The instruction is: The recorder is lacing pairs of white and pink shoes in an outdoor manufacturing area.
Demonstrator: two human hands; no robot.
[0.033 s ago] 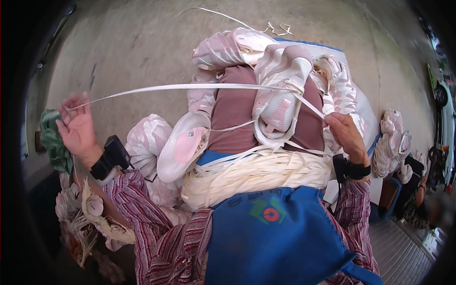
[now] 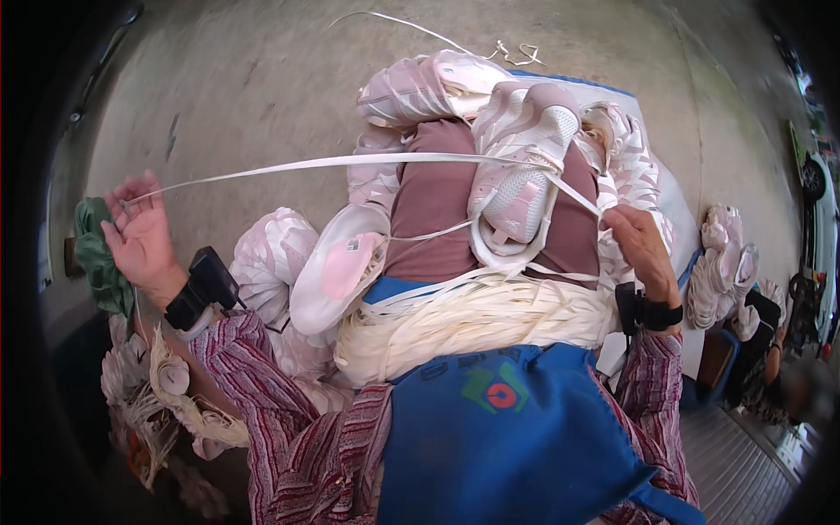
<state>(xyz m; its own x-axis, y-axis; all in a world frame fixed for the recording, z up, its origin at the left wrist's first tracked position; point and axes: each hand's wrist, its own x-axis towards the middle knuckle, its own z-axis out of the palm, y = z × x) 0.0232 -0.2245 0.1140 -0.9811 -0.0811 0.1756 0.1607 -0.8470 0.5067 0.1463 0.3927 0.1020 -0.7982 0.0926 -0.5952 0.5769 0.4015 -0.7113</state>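
My left hand [image 2: 140, 236] is raised out to the left and pinches the end of a long flat white strap [image 2: 350, 162], pulled taut. The strap runs right to a white and pink shoe [image 2: 525, 188] on top of a pile of similar shoes [image 2: 420, 87]. My right hand [image 2: 639, 245] grips the strap where it wraps around that shoe's right side. A brown sheet [image 2: 433, 210] lies under the shoe. A thick bundle of white straps [image 2: 472, 324] rests on my lap above a blue cloth [image 2: 507, 437]. Both wrists wear black bands.
A green cloth [image 2: 96, 254] hangs at the far left. More pale shoes lie at lower left [image 2: 149, 394] and stacked at right [image 2: 726, 271]. A loose white strap [image 2: 455, 39] trails over the concrete floor [image 2: 245, 87]. A vehicle [image 2: 818, 227] is at the right edge.
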